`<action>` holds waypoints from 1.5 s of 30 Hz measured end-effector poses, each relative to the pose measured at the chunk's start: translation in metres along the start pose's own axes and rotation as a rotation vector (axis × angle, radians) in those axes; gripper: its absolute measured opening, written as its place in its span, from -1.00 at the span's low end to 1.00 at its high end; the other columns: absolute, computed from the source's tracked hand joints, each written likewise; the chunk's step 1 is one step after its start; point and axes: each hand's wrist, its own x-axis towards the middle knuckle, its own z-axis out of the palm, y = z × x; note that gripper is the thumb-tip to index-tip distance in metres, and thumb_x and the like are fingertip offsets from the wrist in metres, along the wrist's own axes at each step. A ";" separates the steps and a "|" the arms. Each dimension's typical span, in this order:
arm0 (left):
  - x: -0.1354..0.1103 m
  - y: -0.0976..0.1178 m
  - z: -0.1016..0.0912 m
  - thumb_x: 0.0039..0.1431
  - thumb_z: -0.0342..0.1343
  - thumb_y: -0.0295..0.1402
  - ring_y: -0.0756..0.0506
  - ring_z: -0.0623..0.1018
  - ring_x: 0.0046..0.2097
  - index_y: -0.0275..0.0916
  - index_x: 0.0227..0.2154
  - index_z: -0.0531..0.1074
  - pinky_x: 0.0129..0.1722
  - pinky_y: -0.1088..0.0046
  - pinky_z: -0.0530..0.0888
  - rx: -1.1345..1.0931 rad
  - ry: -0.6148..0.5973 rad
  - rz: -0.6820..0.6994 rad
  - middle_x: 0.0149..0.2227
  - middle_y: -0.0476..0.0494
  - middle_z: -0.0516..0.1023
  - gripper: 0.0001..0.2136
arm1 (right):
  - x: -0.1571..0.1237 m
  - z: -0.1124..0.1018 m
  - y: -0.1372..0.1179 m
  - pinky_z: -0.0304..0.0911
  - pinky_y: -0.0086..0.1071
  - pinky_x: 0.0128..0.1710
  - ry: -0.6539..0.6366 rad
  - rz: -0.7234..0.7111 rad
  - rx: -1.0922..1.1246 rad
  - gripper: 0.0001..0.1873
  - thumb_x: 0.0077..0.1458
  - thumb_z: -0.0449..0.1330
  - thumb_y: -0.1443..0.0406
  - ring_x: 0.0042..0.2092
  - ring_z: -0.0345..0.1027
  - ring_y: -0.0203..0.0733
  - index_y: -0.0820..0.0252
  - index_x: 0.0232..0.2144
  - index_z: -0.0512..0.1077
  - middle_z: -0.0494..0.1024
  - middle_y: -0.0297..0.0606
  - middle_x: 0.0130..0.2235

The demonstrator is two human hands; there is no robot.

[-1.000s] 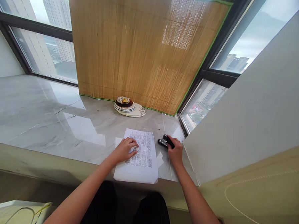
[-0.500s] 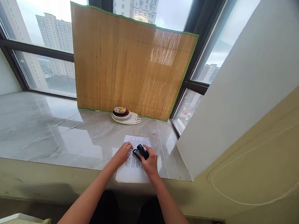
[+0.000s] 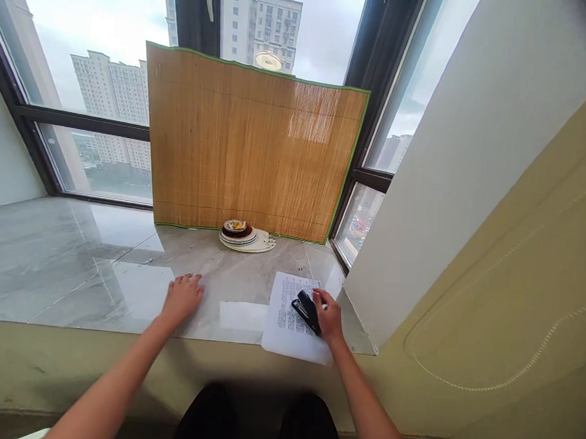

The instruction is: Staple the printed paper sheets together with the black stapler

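A printed sheaf of paper (image 3: pixel 288 317) lies near the front edge of the marble window ledge (image 3: pixel 74 267), at the right. A black stapler (image 3: pixel 306 311) rests on the paper. My right hand (image 3: pixel 328 316) is closed round the stapler's right side and presses it on the sheet. My left hand (image 3: pixel 183 296) lies flat on the bare marble well to the left of the paper, with fingers spread and nothing in it.
A stack of plates (image 3: pixel 245 235) stands at the back of the ledge, in front of a bamboo mat (image 3: pixel 252 152) leaning on the window. A white wall panel (image 3: pixel 447 175) closes the ledge on the right. A white reflection patch (image 3: pixel 243 315) lies between my hands.
The paper and stapler have shifted right with my right hand. My left hand has left the paper and moved left onto the bare ledge. The view has tilted upward.
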 end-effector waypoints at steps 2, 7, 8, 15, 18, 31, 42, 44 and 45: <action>-0.004 -0.026 -0.001 0.34 -0.07 -0.24 -0.47 0.39 0.18 -0.32 0.17 0.42 0.13 -0.10 0.31 0.145 -0.053 -0.025 0.19 -0.48 0.42 -0.56 | 0.025 0.004 0.009 0.39 -0.20 -0.19 0.009 0.011 -0.052 -0.45 0.34 -0.09 -0.03 -0.26 0.51 -0.02 0.16 -0.18 0.58 0.63 -0.13 -0.27; -0.015 -0.042 0.009 0.38 -0.13 -0.21 -0.38 0.39 0.18 -0.22 0.23 0.37 0.14 0.03 0.33 0.266 -0.015 -0.011 0.24 -0.35 0.40 -0.55 | 0.077 0.029 0.023 0.32 -0.12 0.08 -0.106 -0.070 -0.157 -0.64 0.22 0.06 0.14 -0.03 0.47 0.02 0.20 -0.17 0.57 0.60 -0.06 -0.07; -0.015 -0.040 0.011 0.38 -0.12 -0.21 -0.38 0.40 0.17 -0.22 0.22 0.37 0.12 0.03 0.33 0.275 -0.009 -0.016 0.23 -0.35 0.40 -0.55 | 0.082 0.036 0.025 0.27 -0.10 0.15 -0.137 -0.087 -0.178 -0.65 0.19 0.09 0.17 0.06 0.44 0.03 0.20 -0.13 0.57 0.58 -0.05 0.00; -0.013 -0.037 0.009 0.36 -0.10 -0.20 -0.37 0.41 0.12 -0.20 0.17 0.41 0.06 0.05 0.35 0.252 0.023 -0.015 0.17 -0.33 0.44 -0.58 | 0.083 0.064 0.040 0.01 0.06 0.35 -0.365 -0.121 -0.343 -0.45 0.24 0.12 0.18 0.39 0.10 0.10 0.19 0.24 0.35 0.25 0.00 0.37; -0.013 -0.036 0.009 0.35 -0.09 -0.21 -0.37 0.40 0.10 -0.22 0.16 0.41 0.05 0.06 0.34 0.255 0.032 -0.011 0.15 -0.34 0.44 -0.59 | 0.086 0.069 0.043 -0.12 0.12 0.38 -0.484 -0.123 -0.471 -0.41 0.34 0.01 0.14 0.46 -0.07 0.09 0.18 0.34 0.24 0.14 0.00 0.42; -0.018 -0.029 0.003 0.36 -0.02 -0.24 -0.30 0.39 0.08 -0.18 0.11 0.42 0.07 0.12 0.28 0.229 0.027 -0.047 0.10 -0.30 0.45 -0.66 | 0.060 0.241 -0.088 -0.13 -0.02 0.42 -0.631 -0.343 -0.390 -0.40 0.39 0.00 0.19 0.44 0.00 0.04 0.31 0.37 0.14 0.15 0.06 0.41; -0.017 -0.032 0.003 0.45 -0.14 -0.32 -0.26 0.39 0.05 -0.13 0.08 0.44 0.03 0.13 0.29 0.211 0.036 -0.039 0.08 -0.24 0.47 -0.69 | 0.052 0.270 -0.122 0.04 -0.28 0.37 -0.632 -0.429 -0.291 -0.55 0.34 0.00 0.35 0.31 0.24 -0.02 0.39 0.21 0.37 0.30 0.08 0.33; -0.017 -0.031 0.002 0.45 -0.13 -0.32 -0.26 0.39 0.06 -0.13 0.09 0.44 0.04 0.14 0.29 0.213 0.031 -0.044 0.09 -0.25 0.46 -0.69 | 0.052 0.268 -0.122 0.06 -0.27 0.37 -0.635 -0.430 -0.288 -0.55 0.34 -0.01 0.35 0.31 0.24 -0.01 0.40 0.20 0.38 0.29 0.09 0.33; -0.018 -0.030 0.002 0.45 -0.13 -0.32 -0.26 0.39 0.07 -0.13 0.10 0.44 0.04 0.14 0.30 0.215 0.028 -0.047 0.09 -0.25 0.46 -0.69 | 0.052 0.268 -0.123 0.05 -0.25 0.37 -0.637 -0.431 -0.286 -0.54 0.33 -0.01 0.36 0.33 0.22 -0.01 0.39 0.21 0.36 0.29 0.08 0.34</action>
